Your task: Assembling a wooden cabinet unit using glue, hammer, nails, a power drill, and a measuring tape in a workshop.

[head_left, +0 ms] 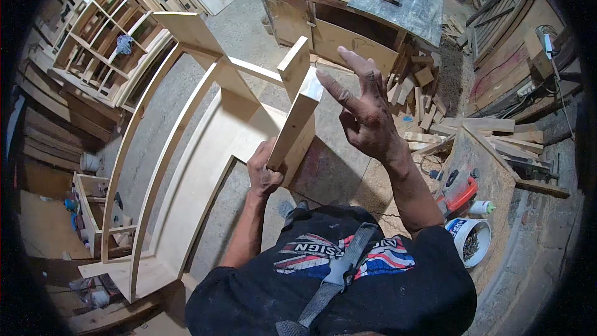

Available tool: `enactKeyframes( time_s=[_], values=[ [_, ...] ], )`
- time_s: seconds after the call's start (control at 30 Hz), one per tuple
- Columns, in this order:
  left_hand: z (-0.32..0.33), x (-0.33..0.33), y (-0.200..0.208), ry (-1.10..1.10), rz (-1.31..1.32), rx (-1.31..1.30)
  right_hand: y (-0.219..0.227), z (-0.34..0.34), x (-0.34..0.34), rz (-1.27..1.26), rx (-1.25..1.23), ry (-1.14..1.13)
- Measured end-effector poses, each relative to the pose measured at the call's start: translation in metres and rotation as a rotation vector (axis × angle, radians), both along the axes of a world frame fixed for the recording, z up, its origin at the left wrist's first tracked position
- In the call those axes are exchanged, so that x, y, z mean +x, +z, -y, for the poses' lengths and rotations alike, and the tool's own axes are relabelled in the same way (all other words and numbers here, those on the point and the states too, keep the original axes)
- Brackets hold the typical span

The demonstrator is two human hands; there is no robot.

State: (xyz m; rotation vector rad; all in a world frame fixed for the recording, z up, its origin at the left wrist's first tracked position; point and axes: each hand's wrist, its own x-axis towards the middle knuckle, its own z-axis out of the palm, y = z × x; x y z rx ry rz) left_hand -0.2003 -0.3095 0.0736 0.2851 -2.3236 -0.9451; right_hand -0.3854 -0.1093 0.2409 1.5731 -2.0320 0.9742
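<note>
A pale wooden frame (186, 199) with two long curved rails (163, 158) and wide flat boards stands in front of me, slightly left. My left hand (266, 167) is closed around the lower part of an upright board (295, 124) at the frame's near right corner. My right hand (369, 104) is raised beside that board's top end, palm partly turned toward it. Its fingers are apart and nothing shows in them; the index fingertip is at or close to the board's end, and I cannot tell whether it touches. A shorter upright piece (294, 65) rises just behind.
A large workbench (348, 31) stands at the far side. Scrap wood (420, 90) lies piled on the right, near a red power tool (459, 196), a white bottle (482, 207) and a bucket of nails or screws (457, 229). A gridded wooden frame (109, 40) leans at far left.
</note>
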Motion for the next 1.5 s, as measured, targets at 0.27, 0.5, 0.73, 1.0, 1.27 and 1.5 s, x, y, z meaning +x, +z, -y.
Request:
enactKeyframes(
  time_s=[0.27, 0.5, 0.73, 1.0, 1.27, 1.5],
  values=[
    [0.013, 0.007, 0.005, 0.019, 0.112, 0.061, -0.002, 0.013, 0.011, 0.073, -0.074, 0.008],
    [0.039, 0.041, 0.015, -0.008, 0.418, -0.097, 0.001, 0.011, 0.031, -0.057, -0.144, 0.074],
    [0.112, 0.046, 0.002, -0.41, 0.745, -0.395, -0.088, 0.096, 0.088, 0.331, 0.882, 0.278],
    [0.274, 0.08, -0.028, -0.346, 0.414, -0.463, -0.197, 0.222, 0.114, 0.668, 1.06, 0.185],
    [0.425, 0.161, -0.08, 0.718, 0.219, 0.851, -0.255, 0.302, 0.147, 0.854, 0.892, 0.125],
    [0.434, 0.133, -0.202, 0.646, 0.085, 1.487, -0.312, 0.327, 0.171, 0.793, 0.95, 0.131]
  ],
)
